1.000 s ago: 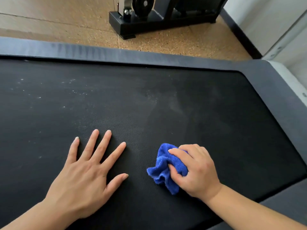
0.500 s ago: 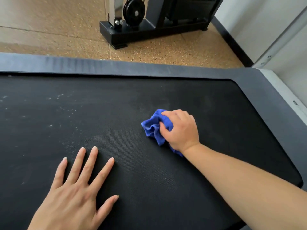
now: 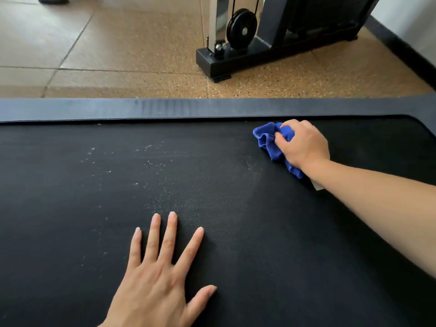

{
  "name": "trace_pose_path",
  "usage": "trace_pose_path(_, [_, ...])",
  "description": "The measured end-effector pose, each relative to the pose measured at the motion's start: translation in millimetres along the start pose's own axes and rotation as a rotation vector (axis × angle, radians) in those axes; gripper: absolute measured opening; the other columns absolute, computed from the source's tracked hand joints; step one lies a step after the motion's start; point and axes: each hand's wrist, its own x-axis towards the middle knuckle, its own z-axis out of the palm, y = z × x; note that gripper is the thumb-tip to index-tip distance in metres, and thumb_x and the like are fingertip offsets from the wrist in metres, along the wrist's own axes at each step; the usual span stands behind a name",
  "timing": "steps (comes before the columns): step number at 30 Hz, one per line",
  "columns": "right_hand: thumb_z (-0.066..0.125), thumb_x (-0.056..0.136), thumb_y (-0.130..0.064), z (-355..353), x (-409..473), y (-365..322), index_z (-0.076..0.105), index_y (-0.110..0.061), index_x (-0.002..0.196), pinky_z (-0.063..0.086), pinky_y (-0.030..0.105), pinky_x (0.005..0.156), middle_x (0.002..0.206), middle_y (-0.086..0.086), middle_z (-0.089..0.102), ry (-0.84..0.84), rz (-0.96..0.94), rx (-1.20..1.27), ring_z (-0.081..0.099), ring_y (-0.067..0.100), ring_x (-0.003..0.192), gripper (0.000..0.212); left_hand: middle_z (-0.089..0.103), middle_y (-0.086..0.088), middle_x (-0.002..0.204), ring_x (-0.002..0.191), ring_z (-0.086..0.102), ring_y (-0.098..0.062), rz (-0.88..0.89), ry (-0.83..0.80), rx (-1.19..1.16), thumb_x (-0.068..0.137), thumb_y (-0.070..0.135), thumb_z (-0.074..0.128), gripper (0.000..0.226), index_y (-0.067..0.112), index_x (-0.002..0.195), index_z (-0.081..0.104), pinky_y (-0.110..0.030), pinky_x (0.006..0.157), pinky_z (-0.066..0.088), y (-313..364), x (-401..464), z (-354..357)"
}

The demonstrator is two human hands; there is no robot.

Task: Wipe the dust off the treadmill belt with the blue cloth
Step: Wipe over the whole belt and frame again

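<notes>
- Right hand [image 3: 304, 143] — grip bunched around the blue cloth [image 3: 271, 142], pressed on the treadmill belt [image 3: 236, 220] near its far edge.
- Left hand [image 3: 158, 274] — fingers spread flat on belt.
- White dust specks [image 3: 146, 161] left of cloth.

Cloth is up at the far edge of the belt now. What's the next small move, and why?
Probably sweep the right hand and its bunched blue cloth leftward along the treadmill belt. The pale dust specks lie left of the cloth, beyond the left hand that rests flat, and look unwiped.
</notes>
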Motion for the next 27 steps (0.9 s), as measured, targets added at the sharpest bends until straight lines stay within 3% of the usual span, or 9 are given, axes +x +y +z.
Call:
trace_pose_path(5, [0.062, 0.078, -0.064, -17, -66, -26, 0.070, -0.029, 0.105, 0.046, 0.032, 0.071, 0.092, -0.005, 0.056, -0.130, -0.320, 0.162, 0.061, 0.021, 0.087, 0.044, 0.022, -0.025, 0.164, 0.151, 0.021, -0.046, 0.009, -0.007, 0.020, 0.087, 0.084, 0.035, 0.092, 0.027, 0.158, 0.034, -0.068, 0.112, 0.024, 1, -2, -4])
trace_pose_path(8, [0.070, 0.075, -0.060, -31, -135, -45, 0.073, -0.029, 0.098, 0.052, 0.038, 0.072, 0.089, -0.005, 0.060, -0.214, -0.554, 0.291, 0.060, 0.018, 0.079, 0.039, 0.013, -0.023, 0.167, 0.155, 0.012, -0.038, -0.171, -0.060, -0.033, 0.088, 0.086, 0.023, 0.093, 0.028, 0.161, 0.026, -0.065, 0.116, 0.014, -2, -2, -7])
trace_pose_path(11, [0.075, 0.073, -0.053, -41, -198, -58, 0.073, -0.029, 0.094, 0.050, 0.037, 0.069, 0.088, -0.005, 0.059, -0.219, -0.728, 0.325, 0.057, 0.017, 0.074, 0.032, -0.032, -0.006, 0.162, 0.151, -0.031, -0.023, -0.492, -0.014, -0.097, 0.073, 0.092, -0.013, 0.096, 0.044, 0.155, -0.020, -0.058, 0.121, -0.007, -36, -9, -8])
trace_pose_path(12, [0.074, 0.074, -0.053, -41, -211, -59, 0.072, -0.029, 0.093, 0.049, 0.037, 0.068, 0.087, -0.004, 0.059, -0.216, -0.751, 0.314, 0.056, 0.018, 0.073, 0.031, -0.034, -0.002, 0.160, 0.150, -0.033, -0.021, -0.526, 0.002, -0.099, 0.071, 0.092, -0.016, 0.093, 0.047, 0.152, -0.025, -0.057, 0.121, -0.007, -50, -14, -9])
trace_pose_path(15, [0.072, 0.077, -0.053, -40, -217, -60, 0.072, -0.027, 0.091, 0.047, 0.036, 0.069, 0.087, -0.002, 0.059, -0.180, -0.797, 0.295, 0.055, 0.020, 0.073, 0.030, -0.002, 0.003, 0.169, 0.157, -0.003, -0.023, -0.529, -0.053, -0.036, 0.086, 0.087, 0.006, 0.080, 0.052, 0.157, -0.004, -0.061, 0.119, 0.009, -74, -26, -12])
trace_pose_path(18, [0.071, 0.080, -0.052, -35, -193, -62, 0.073, -0.025, 0.095, 0.045, 0.035, 0.070, 0.088, 0.000, 0.062, -0.135, -0.910, 0.280, 0.057, 0.023, 0.074, 0.031, 0.004, 0.002, 0.169, 0.157, 0.001, -0.023, -0.520, -0.128, -0.044, 0.089, 0.084, 0.011, 0.076, 0.052, 0.158, -0.001, -0.059, 0.119, 0.012, -76, -27, -11])
trace_pose_path(20, [0.068, 0.081, -0.055, -20, -155, -63, 0.073, -0.026, 0.098, 0.047, 0.037, 0.071, 0.089, -0.001, 0.063, -0.106, -0.823, 0.228, 0.059, 0.025, 0.077, 0.034, -0.007, 0.005, 0.169, 0.156, -0.010, -0.021, -0.506, -0.096, -0.030, 0.086, 0.086, 0.003, 0.077, 0.054, 0.156, -0.007, -0.056, 0.121, 0.004, -74, -27, -13])
trace_pose_path(23, [0.058, 0.080, -0.065, 1, -70, -72, 0.071, -0.029, 0.108, 0.050, 0.042, 0.077, 0.094, 0.002, 0.063, -0.047, -0.463, 0.130, 0.062, 0.030, 0.091, 0.047, -0.023, 0.009, 0.166, 0.152, -0.027, -0.017, -0.500, -0.029, -0.047, 0.079, 0.088, -0.011, 0.079, 0.057, 0.152, -0.017, -0.051, 0.123, -0.009, -72, -28, -14])
trace_pose_path(27, [0.058, 0.092, -0.060, 21, -5, -84, 0.063, -0.034, 0.125, 0.043, 0.045, 0.093, 0.115, 0.005, 0.059, -0.124, -0.347, 0.027, 0.054, 0.030, 0.113, 0.042, -0.025, 0.008, 0.165, 0.150, -0.032, -0.017, -0.506, -0.029, -0.038, 0.078, 0.088, -0.016, 0.080, 0.057, 0.151, -0.018, -0.051, 0.123, -0.012, -68, -27, -17])
